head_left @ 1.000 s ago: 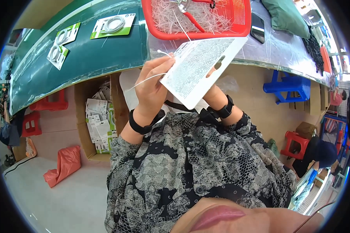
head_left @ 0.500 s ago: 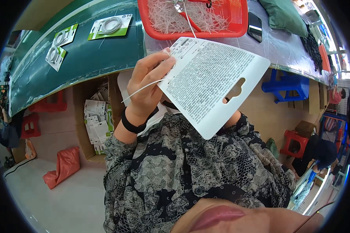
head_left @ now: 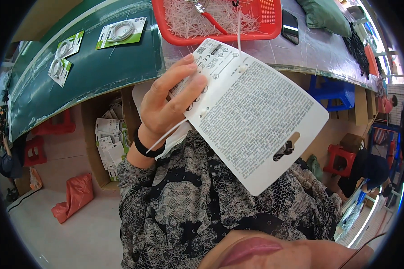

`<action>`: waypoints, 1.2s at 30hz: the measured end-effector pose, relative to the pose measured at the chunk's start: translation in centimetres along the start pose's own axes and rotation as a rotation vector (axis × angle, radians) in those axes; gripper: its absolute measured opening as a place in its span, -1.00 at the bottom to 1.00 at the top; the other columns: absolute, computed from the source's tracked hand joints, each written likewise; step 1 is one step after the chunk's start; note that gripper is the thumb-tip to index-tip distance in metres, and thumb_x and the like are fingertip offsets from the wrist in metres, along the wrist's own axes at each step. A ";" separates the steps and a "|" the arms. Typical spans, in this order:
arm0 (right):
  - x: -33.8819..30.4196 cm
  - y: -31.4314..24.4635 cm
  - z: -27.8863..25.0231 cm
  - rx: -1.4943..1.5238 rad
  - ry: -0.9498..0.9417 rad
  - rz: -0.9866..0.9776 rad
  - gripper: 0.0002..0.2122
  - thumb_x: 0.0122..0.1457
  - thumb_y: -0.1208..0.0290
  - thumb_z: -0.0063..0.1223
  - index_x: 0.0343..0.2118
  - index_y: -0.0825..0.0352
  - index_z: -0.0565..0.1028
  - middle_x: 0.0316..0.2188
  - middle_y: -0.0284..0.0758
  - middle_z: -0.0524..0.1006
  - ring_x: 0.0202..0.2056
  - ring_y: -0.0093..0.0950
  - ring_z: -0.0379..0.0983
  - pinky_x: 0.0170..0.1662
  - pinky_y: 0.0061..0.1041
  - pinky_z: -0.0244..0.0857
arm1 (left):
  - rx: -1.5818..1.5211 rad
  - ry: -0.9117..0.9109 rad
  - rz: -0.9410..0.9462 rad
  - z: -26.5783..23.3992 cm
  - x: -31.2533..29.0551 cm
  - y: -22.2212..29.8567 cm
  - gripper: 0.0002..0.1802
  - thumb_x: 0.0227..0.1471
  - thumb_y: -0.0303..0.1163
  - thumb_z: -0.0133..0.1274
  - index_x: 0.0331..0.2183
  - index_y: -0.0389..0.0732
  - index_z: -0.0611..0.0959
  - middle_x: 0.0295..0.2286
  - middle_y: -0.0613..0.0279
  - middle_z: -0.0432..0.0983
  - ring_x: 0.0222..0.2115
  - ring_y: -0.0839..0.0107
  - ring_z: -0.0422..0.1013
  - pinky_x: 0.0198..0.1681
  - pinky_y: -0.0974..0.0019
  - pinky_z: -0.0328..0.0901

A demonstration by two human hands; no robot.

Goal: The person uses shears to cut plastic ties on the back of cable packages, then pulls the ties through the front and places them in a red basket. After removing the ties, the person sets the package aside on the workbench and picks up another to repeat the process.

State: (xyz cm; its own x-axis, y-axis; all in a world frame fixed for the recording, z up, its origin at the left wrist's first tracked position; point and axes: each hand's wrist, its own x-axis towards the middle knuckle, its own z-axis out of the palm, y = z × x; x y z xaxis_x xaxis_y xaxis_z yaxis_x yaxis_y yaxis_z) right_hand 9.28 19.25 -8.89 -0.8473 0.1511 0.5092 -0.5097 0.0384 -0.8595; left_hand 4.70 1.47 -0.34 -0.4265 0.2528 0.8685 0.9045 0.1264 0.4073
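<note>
The fingers [head_left: 191, 74] of the left hand [head_left: 168, 105] are closed on the white backing card [head_left: 256, 116], held up printed-side-in over a red tray [head_left: 274, 22], apparently for threading its white ties [head_left: 166, 134]; the right hand is hidden.

My one view: head camera, worn high, facing steeply down over own chest toward green bench [head_left: 98, 67] ahead. Fisheye bends bench edge near rim. Very close to white card [head_left: 256, 116] in left hand [head_left: 166, 107]; floor far below at left.
</note>
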 end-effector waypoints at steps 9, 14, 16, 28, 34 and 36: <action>-0.7 -0.9 -0.2 0.181 0.056 0.142 -0.79 0.02 0.44 0.23 -0.27 0.34 0.54 -0.34 -0.27 0.57 -0.20 -0.32 0.49 -0.06 -0.28 0.29 | -0.007 -0.080 0.095 -0.2 0.3 0.1 -0.59 -0.22 -0.58 0.26 -0.19 -0.20 0.65 -0.15 0.02 0.44 -0.07 -0.05 0.44 -0.05 0.12 0.45; -0.7 -1.6 -0.3 0.281 0.083 0.230 -0.79 0.03 0.45 0.23 -0.26 0.34 0.54 -0.34 -0.27 0.57 -0.21 -0.33 0.49 -0.07 -0.29 0.31 | 0.011 -0.079 0.114 -0.1 0.5 0.3 -0.59 -0.24 -0.56 0.27 -0.21 -0.19 0.65 -0.16 0.03 0.45 -0.08 -0.04 0.45 -0.06 0.13 0.46; -0.4 -1.9 -0.3 0.320 0.095 0.270 -0.79 0.03 0.45 0.23 -0.26 0.35 0.54 -0.34 -0.27 0.57 -0.21 -0.33 0.49 -0.07 -0.29 0.31 | 0.016 -0.081 0.114 -0.2 0.7 0.4 -0.59 -0.24 -0.56 0.27 -0.21 -0.18 0.66 -0.16 0.03 0.45 -0.08 -0.04 0.45 -0.06 0.14 0.46; 2.0 -4.8 -0.7 0.295 -0.070 0.155 -0.75 0.12 0.46 0.17 -0.14 0.36 0.46 -0.25 -0.27 0.53 -0.22 -0.38 0.48 -0.09 -0.39 0.34 | -0.010 -0.048 -0.079 -0.2 -0.2 0.2 -0.65 -0.12 -0.57 0.24 -0.19 -0.33 0.61 -0.20 0.02 0.53 -0.18 0.18 0.52 -0.12 0.26 0.46; 5.4 -6.6 0.5 0.006 -0.050 -0.007 -0.74 0.05 0.68 0.17 -0.17 0.37 0.46 -0.29 -0.34 0.52 -0.31 -0.52 0.46 -0.28 -0.59 0.33 | -0.571 0.193 -0.815 1.4 -2.5 -0.7 -0.66 0.10 -0.53 0.10 -0.06 -0.33 0.48 -0.17 0.15 0.52 -0.18 0.39 0.48 -0.10 0.30 0.42; 6.3 -7.3 0.5 -0.303 -0.130 -0.156 -0.78 0.02 0.65 0.20 -0.24 0.36 0.50 -0.38 -0.34 0.51 -0.40 -0.54 0.45 -0.36 -0.59 0.33 | -0.676 0.226 -0.867 1.5 -2.5 -0.8 -0.65 0.13 -0.52 0.07 -0.04 -0.32 0.45 -0.15 0.18 0.51 -0.17 0.42 0.47 -0.08 0.29 0.42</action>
State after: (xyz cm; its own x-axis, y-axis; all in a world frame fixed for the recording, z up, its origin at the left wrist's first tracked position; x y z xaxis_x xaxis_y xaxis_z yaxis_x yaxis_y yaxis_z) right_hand 7.59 19.44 0.64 -0.7846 -0.0055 0.6200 -0.5834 0.3452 -0.7352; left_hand 5.07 2.20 -3.30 -0.9648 0.1438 0.2201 0.1494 -0.3888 0.9091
